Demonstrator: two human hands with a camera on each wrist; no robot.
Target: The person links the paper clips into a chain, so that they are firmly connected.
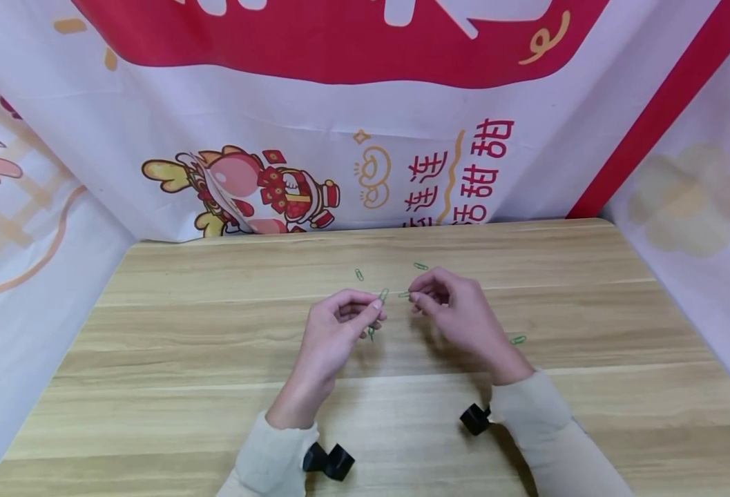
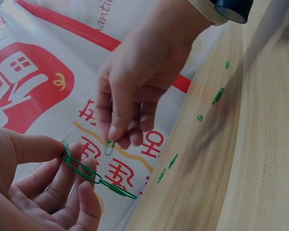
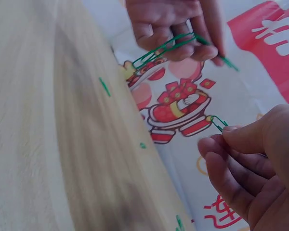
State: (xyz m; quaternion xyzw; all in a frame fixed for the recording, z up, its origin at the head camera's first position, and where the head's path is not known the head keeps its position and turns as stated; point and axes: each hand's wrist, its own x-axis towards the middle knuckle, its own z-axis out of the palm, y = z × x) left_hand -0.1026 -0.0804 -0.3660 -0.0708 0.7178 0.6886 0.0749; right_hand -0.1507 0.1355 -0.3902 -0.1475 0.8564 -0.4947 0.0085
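My left hand (image 1: 333, 335) pinches the end of a short chain of linked green paper clips (image 2: 117, 189) between thumb and forefinger. In the left wrist view the chain hangs past the other fingers, and one clip's end sticks up beyond the fingertips in the head view. Facing it, a little to the right, my right hand (image 1: 464, 314) pinches a single green paper clip (image 3: 218, 123) by one end, its looped end pointing toward the left hand. A small gap separates this clip from the chain. Both hands are held above the wooden table.
Loose green paper clips lie on the wooden table (image 1: 184, 386): one clip (image 1: 359, 275) beyond the left hand, another clip (image 1: 421, 266) behind the right fingers, and a clip (image 1: 518, 339) by the right wrist. A printed cloth (image 1: 315, 110) hangs along the back edge.
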